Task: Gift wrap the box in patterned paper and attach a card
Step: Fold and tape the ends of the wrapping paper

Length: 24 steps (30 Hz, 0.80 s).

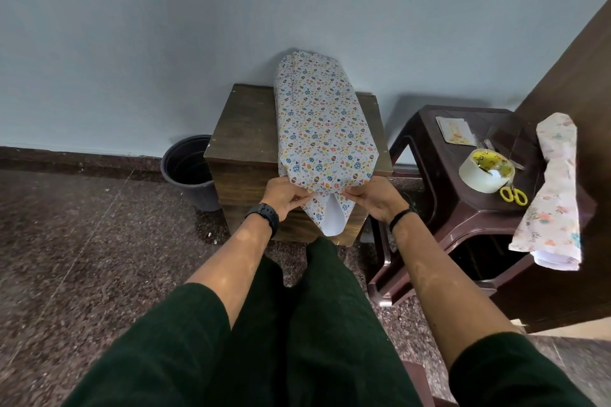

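Left hand and right hand both pinching the near end flap of the egg-patterned wrapping paper, long paper-covered box lying on the small brown wooden table, dark round bucket left, its contents unclear

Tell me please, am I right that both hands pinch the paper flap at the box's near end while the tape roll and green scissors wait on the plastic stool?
Not quite: the scissors are yellow, as the head view shows. The rest holds: left hand and right hand pinch the flap, tape roll on the stool.
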{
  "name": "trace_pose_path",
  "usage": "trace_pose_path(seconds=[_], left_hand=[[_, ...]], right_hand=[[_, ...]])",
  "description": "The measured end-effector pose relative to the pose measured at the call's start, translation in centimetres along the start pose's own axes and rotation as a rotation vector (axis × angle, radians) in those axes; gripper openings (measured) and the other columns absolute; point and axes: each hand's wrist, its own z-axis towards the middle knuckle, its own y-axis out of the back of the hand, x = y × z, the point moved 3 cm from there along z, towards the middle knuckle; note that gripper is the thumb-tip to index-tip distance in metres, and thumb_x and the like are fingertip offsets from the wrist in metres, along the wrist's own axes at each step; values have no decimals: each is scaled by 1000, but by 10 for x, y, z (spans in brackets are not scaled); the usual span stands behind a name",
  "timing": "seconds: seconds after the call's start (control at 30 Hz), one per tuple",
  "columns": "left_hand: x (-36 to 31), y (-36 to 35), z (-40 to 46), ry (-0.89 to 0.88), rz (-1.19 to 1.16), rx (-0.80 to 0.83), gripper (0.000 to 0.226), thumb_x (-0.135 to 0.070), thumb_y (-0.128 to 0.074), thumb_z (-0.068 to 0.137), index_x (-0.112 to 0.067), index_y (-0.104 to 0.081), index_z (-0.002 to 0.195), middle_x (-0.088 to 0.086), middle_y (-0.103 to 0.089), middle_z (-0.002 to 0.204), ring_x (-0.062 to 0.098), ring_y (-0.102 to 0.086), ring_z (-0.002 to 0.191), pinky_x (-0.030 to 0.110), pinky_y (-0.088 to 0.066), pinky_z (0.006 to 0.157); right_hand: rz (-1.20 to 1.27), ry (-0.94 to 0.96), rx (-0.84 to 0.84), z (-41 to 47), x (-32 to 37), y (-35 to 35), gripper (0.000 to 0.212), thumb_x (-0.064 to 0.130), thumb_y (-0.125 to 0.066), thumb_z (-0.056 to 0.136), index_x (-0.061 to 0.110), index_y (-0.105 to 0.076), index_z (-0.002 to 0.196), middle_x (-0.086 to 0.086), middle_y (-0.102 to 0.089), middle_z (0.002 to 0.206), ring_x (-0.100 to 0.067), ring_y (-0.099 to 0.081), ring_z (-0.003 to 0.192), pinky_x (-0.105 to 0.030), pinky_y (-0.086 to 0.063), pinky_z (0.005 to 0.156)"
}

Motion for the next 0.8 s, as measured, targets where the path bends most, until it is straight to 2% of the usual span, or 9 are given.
trace_pose_path(seconds=[0.1, 0.17, 0.27, 0.37, 0.47, 0.57, 0.63, 0.7, 0.8], left_hand=[[2, 4, 6, -20, 81, -110, 20, 18, -60, 80, -2, -61, 84, 15, -64, 103, 28, -62, 100, 32, -53, 80], [4, 5, 10, -29, 95, -167, 20, 17, -63, 79, 1, -63, 91, 13, -65, 98, 25, -63, 95, 30, -53, 77], [7, 5, 16, -44, 88, -224, 27, 15, -64, 78, 1, -64, 101, 10, -66, 95, 22, -64, 88, 28, -55, 69], [8, 7, 26, -60, 95, -253, 21, 13, -65, 77, -3, -64, 89, 8, -66, 91, 22, -63, 84, 26, -54, 61], [7, 6, 31, -60, 121, -281, 17, 8, -67, 78, -7, -62, 78, 8, -63, 81, 14, -57, 63, 24, -51, 54], [6, 6, 38, -63, 139, -294, 17, 5, -69, 78, -9, -60, 72, 9, -61, 79, 13, -52, 56, 22, -47, 45], [6, 5, 42, -87, 161, -320, 11, 2, -69, 78, -6, -61, 80, 12, -63, 91, 17, -58, 67, 23, -50, 47], [5, 4, 41, -165, 265, -395, 25, -6, -72, 76, -5, -55, 94, 11, -60, 105, 22, -62, 87, 31, -57, 59], [-1, 5, 24, -562, 571, -579, 50, -11, -82, 67, -11, -39, 92, 6, -46, 105, 20, -50, 91, 30, -47, 74]], right_hand=[[-28, 8, -62, 10, -6, 1, 38, -22, -47, 85, -12, -51, 122, -24, -54, 130, -37, -52, 120, -38, -48, 92], [-28, 17, -102, 17, -9, 2, 39, -21, -50, 84, -13, -50, 122, -25, -54, 130, -37, -52, 120, -37, -47, 93], [3, 37, -164, 27, -13, 2, 38, -21, -52, 83, -13, -52, 121, -25, -55, 127, -36, -56, 113, -34, -53, 85], [-23, 70, -229, 36, -17, 5, 32, -16, -60, 81, -12, -57, 112, -22, -60, 119, -33, -60, 105, -23, -55, 67], [-46, 92, -242, 44, -19, 9, 20, -11, -65, 79, -2, -62, 96, -18, -62, 112, -24, -63, 93, -23, -51, 67], [-80, 110, -258, 51, -19, 12, 26, -9, -68, 78, -1, -63, 102, -14, -63, 107, -24, -63, 96, -22, -50, 66], [-108, 113, -259, 54, -19, 13, 20, -7, -69, 78, 5, -63, 93, -12, -64, 105, -21, -63, 90, -23, -50, 67], [-124, 112, -256, 56, -20, 13, 20, -5, -70, 79, 7, -62, 93, -12, -64, 105, -21, -63, 90, -24, -51, 66], [-166, 113, -292, 61, -21, 14, 26, -1, -73, 77, 4, -63, 100, -14, -66, 108, -24, -63, 92, -27, -53, 68]])
